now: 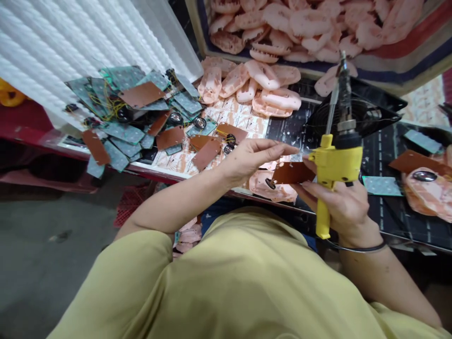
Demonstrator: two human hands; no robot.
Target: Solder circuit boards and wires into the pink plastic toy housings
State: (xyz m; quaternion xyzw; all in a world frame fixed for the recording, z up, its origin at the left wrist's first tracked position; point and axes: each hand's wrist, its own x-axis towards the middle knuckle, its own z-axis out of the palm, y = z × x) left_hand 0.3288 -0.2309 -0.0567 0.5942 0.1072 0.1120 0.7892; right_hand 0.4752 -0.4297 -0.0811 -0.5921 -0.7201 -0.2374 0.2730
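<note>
My right hand [344, 200] is wrapped round a yellow soldering gun [335, 165], whose dark tip points up and away. My left hand [252, 155] pinches the edge of a small brown circuit board [292, 173] held just left of the gun. A little round black speaker [270, 183] hangs from the board's lower left corner. Both hands meet above the black table edge [388, 207], over a pink plastic shell [268, 190].
A heap of brown and green circuit boards [137, 117] with yellow wires lies at the left. Pink plastic shells [261, 84] are piled behind and fill a tray [318, 28]. A black fan [367, 113] stands behind the gun. More boards and a shell [427, 188] lie right.
</note>
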